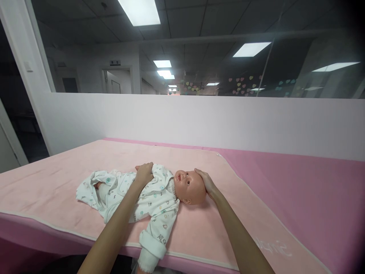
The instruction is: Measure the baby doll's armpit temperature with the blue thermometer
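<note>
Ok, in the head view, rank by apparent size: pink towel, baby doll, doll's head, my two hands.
1. pink towel
2. baby doll
3. doll's head
4. left hand and right hand: about alike, so not ranked; the right cups the head.

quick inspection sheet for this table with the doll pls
surface: pale pink towel spread flat over a darker pink table cover
job's things: baby doll in a white printed suit, on its back on the towel; one sleeve hangs over the near edge
clutter: nothing seen
hands: left hand rests on the doll's chest, grip unclear; right hand cups the top of its head
cables: nothing seen
surroundings: white partition behind, glass window above it, ceiling lights on
</note>
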Motion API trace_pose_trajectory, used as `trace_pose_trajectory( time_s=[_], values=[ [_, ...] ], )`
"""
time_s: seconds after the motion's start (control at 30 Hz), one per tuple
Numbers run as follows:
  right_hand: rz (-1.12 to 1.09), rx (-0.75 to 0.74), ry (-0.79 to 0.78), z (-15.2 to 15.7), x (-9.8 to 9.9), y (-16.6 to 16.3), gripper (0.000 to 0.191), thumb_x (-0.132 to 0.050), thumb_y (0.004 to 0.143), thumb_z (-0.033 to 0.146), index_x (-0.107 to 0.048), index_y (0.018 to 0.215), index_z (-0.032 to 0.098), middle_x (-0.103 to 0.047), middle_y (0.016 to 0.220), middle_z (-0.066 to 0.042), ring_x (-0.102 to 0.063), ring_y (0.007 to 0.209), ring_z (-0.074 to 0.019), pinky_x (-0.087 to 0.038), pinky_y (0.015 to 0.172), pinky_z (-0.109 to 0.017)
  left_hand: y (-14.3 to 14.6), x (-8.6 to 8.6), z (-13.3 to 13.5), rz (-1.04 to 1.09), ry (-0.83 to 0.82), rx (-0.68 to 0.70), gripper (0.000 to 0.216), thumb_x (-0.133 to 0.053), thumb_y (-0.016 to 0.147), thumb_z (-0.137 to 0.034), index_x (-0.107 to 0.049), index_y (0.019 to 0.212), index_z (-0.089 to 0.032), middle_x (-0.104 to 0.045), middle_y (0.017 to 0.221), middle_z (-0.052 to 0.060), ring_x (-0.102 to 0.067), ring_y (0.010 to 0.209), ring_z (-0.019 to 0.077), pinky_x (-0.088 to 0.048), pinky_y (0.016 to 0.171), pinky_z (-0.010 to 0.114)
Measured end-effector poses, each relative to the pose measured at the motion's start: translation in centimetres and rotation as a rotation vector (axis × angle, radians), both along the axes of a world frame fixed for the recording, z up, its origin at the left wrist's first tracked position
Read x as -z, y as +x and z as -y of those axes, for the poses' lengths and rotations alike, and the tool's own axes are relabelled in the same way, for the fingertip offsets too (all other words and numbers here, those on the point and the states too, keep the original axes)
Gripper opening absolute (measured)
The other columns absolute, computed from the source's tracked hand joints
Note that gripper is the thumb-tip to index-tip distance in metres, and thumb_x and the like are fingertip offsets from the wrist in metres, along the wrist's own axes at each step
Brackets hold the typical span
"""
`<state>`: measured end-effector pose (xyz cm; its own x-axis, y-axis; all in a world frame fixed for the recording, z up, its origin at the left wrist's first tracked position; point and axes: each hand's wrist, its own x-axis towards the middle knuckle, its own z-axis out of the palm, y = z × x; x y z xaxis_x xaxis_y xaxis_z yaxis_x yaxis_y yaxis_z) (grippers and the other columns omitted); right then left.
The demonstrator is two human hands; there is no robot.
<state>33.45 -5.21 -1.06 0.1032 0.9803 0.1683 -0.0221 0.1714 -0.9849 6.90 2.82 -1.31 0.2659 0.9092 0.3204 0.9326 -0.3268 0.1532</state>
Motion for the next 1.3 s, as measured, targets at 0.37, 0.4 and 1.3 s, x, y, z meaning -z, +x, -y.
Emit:
trace_pose_trajectory(
  time_s=[0.37, 0.4, 1.3],
  values=[
    [0.002, -0.023, -0.041, 0.2, -0.3, -0.1, 0.036, -0.057, 0.070, 0.048, -0.067, 0.079, 0.015, -0.069, 0.082, -0.004, -0.061, 0.082, -0.0207, -0.045, 0.077, -0.030, -0.1, 0.2, -0.4, 0.100, -0.034, 0.019, 0.023, -0.047, 0.067, -0.014, -0.049, 0.090, -0.018, -0.062, 0.096, 0.009, -0.054, 0.095, 0.0251, -0.036, 0.080, 0.035],
    [0.004, -0.010, -0.034, 0.2, -0.4, -0.2, 0.035, -0.057, 0.070, 0.047, -0.068, 0.082, 0.016, -0.069, 0.089, -0.004, -0.060, 0.089, -0.0213, -0.044, 0.082, -0.031, -0.1, 0.3, -0.6, 0.120, -0.049, 0.022, 0.027, -0.048, 0.067, -0.016, -0.050, 0.094, -0.018, -0.062, 0.099, 0.009, -0.054, 0.098, 0.0256, -0.036, 0.082, 0.037],
    [0.022, -0.010, -0.057, 1.3, -1.6, -1.1, 0.037, -0.054, 0.072, 0.045, -0.067, 0.086, 0.013, -0.068, 0.091, -0.007, -0.061, 0.089, -0.0212, -0.046, 0.080, -0.030, -1.3, -0.6, 4.0, 0.722, -0.528, 0.636, 0.030, -0.070, 0.060, -0.044, -0.071, 0.083, -0.024, -0.044, 0.134, 0.002, -0.036, 0.126, 0.0282, -0.030, 0.104, 0.035]
  ],
)
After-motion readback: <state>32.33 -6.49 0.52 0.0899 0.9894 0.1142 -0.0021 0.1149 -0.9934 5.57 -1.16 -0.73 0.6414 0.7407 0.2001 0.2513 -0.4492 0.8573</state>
